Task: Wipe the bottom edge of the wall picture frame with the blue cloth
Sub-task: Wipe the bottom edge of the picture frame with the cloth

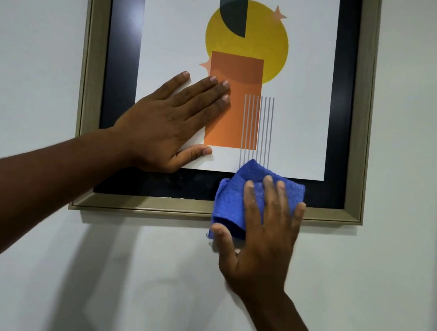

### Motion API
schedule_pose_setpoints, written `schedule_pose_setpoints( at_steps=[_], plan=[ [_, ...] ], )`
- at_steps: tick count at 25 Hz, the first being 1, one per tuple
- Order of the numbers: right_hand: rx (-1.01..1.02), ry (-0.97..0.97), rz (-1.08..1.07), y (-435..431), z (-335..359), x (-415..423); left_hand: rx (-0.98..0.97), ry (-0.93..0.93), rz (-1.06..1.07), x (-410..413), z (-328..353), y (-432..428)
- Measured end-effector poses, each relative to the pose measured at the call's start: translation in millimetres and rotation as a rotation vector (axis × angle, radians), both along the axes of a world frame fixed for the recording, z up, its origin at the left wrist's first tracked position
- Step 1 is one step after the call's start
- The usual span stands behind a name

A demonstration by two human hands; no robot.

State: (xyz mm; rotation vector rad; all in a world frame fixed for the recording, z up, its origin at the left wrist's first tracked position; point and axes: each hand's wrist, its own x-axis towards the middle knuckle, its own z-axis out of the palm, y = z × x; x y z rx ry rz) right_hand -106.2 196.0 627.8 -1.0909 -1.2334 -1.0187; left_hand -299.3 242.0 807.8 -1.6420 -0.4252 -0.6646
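- Two bare hands work at a picture frame [142,206] hanging on a pale wall [37,44].
- The left hand [170,127] lies flat and open on the glass, fingers spread and pointing up to the right, palm over the lower left part of the print [297,93] and the dark mat [121,51] around it; its thumb reaches along the print's lower edge.
- The right hand [261,235] presses a blue cloth [235,201] against the frame's bottom rail, right of the middle.
- Its fingers are stretched upward over the cloth, fingertips on the dark mat band, the little finger just off the cloth's right side; the thumb curls under the cloth's lower left corner, below the rail, so the hand pins the cloth rather than balling it up.
- The cloth is bunched and folded: its top overlaps the bottom of the print, its middle covers the mat and the rail, and its lower fold hangs past the rail onto the wall.
- The frame is a muted gold-green moulding; the print shows a yellow circle, an orange rectangle, a dark half-disc, two small stars and thin grey vertical lines.
- Small pale specks show on the mat's bottom band left of the cloth.
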Motion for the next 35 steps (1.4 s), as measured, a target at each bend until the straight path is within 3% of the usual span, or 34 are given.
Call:
schedule_pose_setpoints(
  at_steps=[3, 7, 11, 15, 18, 22, 25, 26, 29, 33, 35],
  plan=[
    [0.092, -0.012, 0.077, -1, -10, 12, -0.001, 0.000, -0.011, 0, 0, 1],
    [0.236, 0.230, 0.126, 12, 16, -18, -0.001, 0.000, -0.011, 0, -1, 2],
    [0.297, 0.108, 0.084, 19, 5, -5, -0.015, -0.002, -0.012, -1, 0, 1],
    [0.310, 0.319, 0.066, 27, 16, -21, -0.015, -0.029, -0.016, 1, 2, 0],
    [0.324, 0.135, 0.033, 29, 6, -26, -0.021, -0.034, -0.008, -5, 1, 1],
    [0.334, 0.500, 0.050, 28, 30, -53, -0.011, -0.053, -0.020, -14, 1, 3],
    [0.337, 0.219, 0.048, 28, 14, -44, -0.021, -0.066, -0.008, -25, 3, 7],
    [0.354, 0.203, 0.061, 27, 13, -38, -0.026, -0.091, -0.004, -29, 3, 8],
    [0.356, 0.402, 0.073, 28, 28, -58, -0.037, -0.121, -0.008, -36, 3, 10],
    [0.389, 0.145, 0.129, 32, 11, -64, -0.029, -0.117, -0.019, -33, 2, 10],
    [0.407, 0.229, 0.132, 33, 17, -64, -0.033, -0.130, -0.016, -35, 2, 11]
  ],
)
